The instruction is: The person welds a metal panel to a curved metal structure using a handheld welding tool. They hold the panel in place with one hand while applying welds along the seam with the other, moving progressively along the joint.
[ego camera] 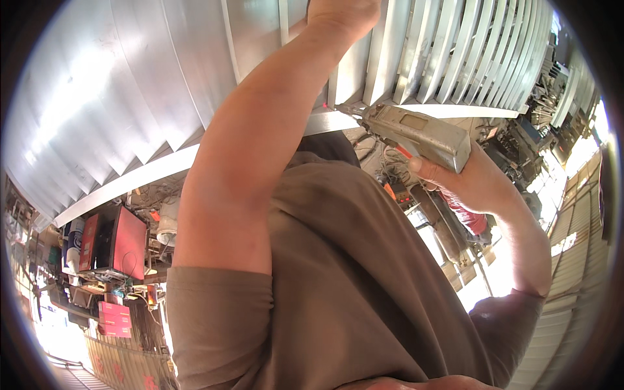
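My right hand (460, 187) is closed round the handle of a metal-bodied handheld welding gun (419, 129), which looks like a laser type. Its nozzle points left at the joint between upright metal slats (380, 63) and a long pale metal rail (326, 121). A small red light dot shows just beyond the tip. My left arm reaches across the rail, and my left hand (343, 14) is over the slats at the top edge of the view. Its fingers are cut off or hidden, so its hold cannot be told.
Coiled cables (392, 163) lie on the floor below the gun. A red and black cabinet (117, 241), a white bucket (168, 229) and pink boxes (114, 319) stand at the left. Metal parts and equipment (526, 134) crowd the right side. A red-wrapped hose (463, 212) hangs beneath my right hand.
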Demonstrator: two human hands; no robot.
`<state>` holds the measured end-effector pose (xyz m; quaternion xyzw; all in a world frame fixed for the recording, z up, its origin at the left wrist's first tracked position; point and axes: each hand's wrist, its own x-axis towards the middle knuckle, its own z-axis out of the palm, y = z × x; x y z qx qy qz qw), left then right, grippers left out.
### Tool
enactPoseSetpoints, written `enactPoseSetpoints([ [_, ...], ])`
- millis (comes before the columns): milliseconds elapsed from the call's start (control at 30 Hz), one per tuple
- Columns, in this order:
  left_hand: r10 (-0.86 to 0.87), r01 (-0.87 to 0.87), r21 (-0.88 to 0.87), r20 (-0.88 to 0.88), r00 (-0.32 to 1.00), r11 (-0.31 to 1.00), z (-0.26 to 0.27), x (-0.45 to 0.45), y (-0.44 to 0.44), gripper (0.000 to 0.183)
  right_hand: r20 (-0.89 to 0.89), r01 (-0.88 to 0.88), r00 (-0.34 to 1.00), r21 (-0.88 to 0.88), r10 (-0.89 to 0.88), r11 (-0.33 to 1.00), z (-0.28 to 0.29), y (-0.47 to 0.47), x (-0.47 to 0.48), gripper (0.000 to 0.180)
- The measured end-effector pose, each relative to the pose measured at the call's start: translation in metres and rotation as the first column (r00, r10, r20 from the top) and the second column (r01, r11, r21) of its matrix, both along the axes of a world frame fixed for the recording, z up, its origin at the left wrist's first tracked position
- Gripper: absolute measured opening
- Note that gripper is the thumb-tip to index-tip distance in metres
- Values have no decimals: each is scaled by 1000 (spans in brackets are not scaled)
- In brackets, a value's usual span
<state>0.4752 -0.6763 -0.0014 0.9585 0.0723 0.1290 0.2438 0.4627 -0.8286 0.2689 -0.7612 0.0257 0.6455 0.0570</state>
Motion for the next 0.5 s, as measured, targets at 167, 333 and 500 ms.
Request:
enactPoseSetpoints([
  [167, -13, 14, -34, 15, 1000, 999, -2, -1, 0, 55, -52, 18, 998, -79, -23, 997, -10, 26, 5, 55],
  [333, 22, -12, -98, 102, 995, 995, -6, 0, 1, 51, 0, 50, 999, 22, -50, 999, -12, 46, 0, 57],
  [500, 28, -8, -164, 118, 993, 986, -10, -1, 0, 50, -94, -7, 996, -76, 0, 997, -18, 59, 1, 58],
])
